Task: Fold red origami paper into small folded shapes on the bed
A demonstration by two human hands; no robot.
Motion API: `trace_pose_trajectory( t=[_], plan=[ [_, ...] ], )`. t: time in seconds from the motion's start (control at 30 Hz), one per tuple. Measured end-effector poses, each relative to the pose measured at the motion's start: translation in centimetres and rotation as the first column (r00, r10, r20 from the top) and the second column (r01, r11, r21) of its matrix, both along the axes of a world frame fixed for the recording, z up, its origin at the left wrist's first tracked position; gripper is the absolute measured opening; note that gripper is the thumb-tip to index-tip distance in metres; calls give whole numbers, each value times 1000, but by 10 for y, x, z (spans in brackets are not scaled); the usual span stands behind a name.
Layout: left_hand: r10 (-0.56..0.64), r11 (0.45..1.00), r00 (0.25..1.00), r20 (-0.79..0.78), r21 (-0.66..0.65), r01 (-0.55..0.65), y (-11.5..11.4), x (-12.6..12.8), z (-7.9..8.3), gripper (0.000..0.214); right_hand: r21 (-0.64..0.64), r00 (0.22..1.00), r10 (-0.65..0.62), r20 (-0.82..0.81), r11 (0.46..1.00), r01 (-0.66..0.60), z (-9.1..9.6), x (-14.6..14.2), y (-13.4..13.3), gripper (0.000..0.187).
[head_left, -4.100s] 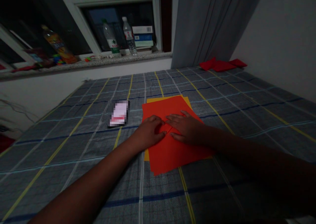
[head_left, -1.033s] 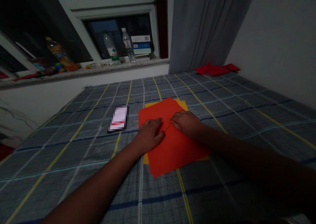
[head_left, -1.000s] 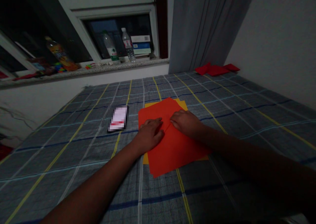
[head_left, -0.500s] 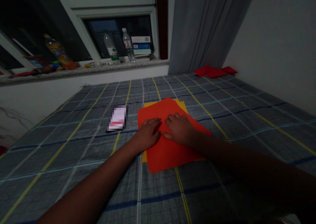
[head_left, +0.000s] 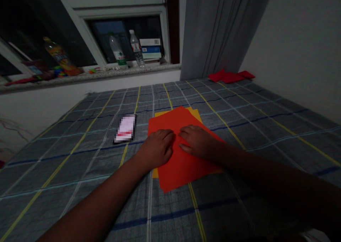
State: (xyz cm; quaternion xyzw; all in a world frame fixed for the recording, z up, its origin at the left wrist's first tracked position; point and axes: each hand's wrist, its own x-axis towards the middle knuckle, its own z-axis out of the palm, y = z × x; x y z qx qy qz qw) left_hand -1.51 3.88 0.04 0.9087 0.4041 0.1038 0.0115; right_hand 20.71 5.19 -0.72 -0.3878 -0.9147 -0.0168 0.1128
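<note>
A red sheet of paper (head_left: 181, 163) lies on a grey checked bedspread (head_left: 80, 156), on top of a yellow sheet (head_left: 195, 113) whose edges stick out behind and at the left. My left hand (head_left: 157, 148) rests palm down on the red sheet's left part, fingers stretched forward and close together. My right hand (head_left: 195, 140) lies flat on the sheet just to its right, fingers pointing left towards the left hand. Both press on the paper; neither grips it.
A phone (head_left: 125, 129) lies left of the paper. Red folded pieces (head_left: 229, 76) sit at the far right by a grey curtain (head_left: 218, 28). The window sill (head_left: 87, 75) holds two water bottles (head_left: 135, 48), an orange drink bottle (head_left: 61, 57) and boxes. A white wall runs along the right.
My hands have stayed on the red sheet, shifting slightly closer together and nearer to me. The right hand's fingers now lie flatter. The paper has barely moved.
</note>
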Motion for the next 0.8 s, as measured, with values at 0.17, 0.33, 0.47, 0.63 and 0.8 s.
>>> trace_pose_trajectory(
  t=[0.17, 0.33, 0.47, 0.63, 0.8],
  plan=[
    [55, 997, 998, 24, -57, -54, 5, -2, -9, 43, 27, 1000, 22, -20, 999, -22, -7, -3, -4, 45],
    [98, 990, 993, 63, -105, -91, 11, -4, -16, 44, 33, 1000, 9, 7, 999, -10, -3, -5, -8, 46],
    [119, 987, 992, 48, -118, -113, 12, -4, -18, 49, 25, 999, 46, 7, 999, -46, 3, -9, -19, 41],
    [138, 982, 990, 28, -133, -134, 11, -2, -16, 50, 78, 988, 143, 53, 986, -146, -10, -9, -23, 35],
    [148, 979, 989, 27, -144, -143, 10, 0, -12, 51, 101, 981, 39, 188, 993, -59, -23, 3, 1, 31]
  ],
)
